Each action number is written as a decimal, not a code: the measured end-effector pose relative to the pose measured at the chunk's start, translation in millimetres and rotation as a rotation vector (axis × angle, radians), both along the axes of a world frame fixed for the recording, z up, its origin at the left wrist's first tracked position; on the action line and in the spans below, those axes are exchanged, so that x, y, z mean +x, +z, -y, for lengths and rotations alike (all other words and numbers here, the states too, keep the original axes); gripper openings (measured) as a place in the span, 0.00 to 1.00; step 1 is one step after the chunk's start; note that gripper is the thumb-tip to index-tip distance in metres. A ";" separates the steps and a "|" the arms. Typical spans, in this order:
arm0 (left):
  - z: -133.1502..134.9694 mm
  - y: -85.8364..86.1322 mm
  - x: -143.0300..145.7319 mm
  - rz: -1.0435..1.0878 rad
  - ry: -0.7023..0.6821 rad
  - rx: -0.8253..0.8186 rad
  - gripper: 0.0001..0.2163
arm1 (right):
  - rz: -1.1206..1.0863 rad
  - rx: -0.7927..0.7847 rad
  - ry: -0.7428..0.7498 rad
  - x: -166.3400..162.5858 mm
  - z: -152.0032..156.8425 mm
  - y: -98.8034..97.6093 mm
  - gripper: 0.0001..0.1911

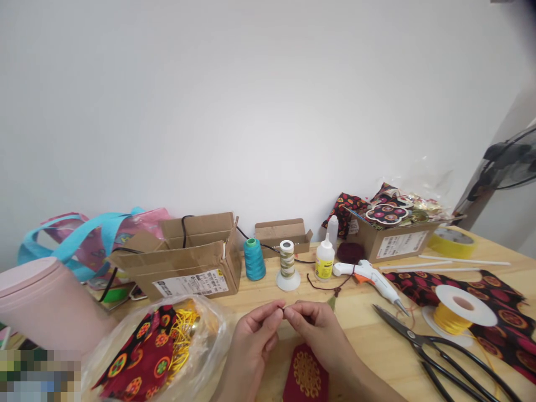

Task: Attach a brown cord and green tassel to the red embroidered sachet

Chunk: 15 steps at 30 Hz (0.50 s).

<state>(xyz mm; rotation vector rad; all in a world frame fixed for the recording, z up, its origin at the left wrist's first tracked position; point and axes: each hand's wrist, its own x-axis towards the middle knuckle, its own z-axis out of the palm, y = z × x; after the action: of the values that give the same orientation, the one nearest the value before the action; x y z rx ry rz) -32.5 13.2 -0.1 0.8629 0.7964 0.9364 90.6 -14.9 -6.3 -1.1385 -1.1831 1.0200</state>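
My left hand point(256, 334) and my right hand point(315, 329) meet at the fingertips in front of me. Both are closed in a pinch on a thin dark cord point(283, 310), of which only a tiny piece shows. Just below them is a dark red piece with a gold round pattern point(307, 371), partly covered by my right hand; whether the cord joins it I cannot tell. Beyond my right hand lies a dark cord with a green tassel point(332, 302). To the right are large black scissors point(412, 336) and a white glue gun point(374, 279).
At left stand a plastic bag of patterned fabric and yellow cords point(213, 335), a pink container point(46, 312) and a cardboard box point(188, 268). Behind are a teal thread cone point(254, 261) and a glue bottle point(324, 259). A yellow cord spool point(454, 318) and filled box point(377, 243) stand right.
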 end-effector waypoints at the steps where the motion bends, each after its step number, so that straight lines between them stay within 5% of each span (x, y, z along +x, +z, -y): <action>1: 0.3 -0.1 0.2 -0.034 0.014 0.016 0.11 | 0.003 0.004 0.004 -0.2 0.4 0.2 0.15; 15: -1.1 -0.4 1.2 -0.087 0.083 0.061 0.07 | -0.005 0.000 -0.021 -4.2 2.4 4.2 0.14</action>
<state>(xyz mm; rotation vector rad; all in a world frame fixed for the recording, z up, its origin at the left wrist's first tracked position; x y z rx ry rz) -31.3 14.4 -0.5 0.9347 0.8878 1.0059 86.4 -17.3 -2.1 -1.1457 -1.1655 1.0063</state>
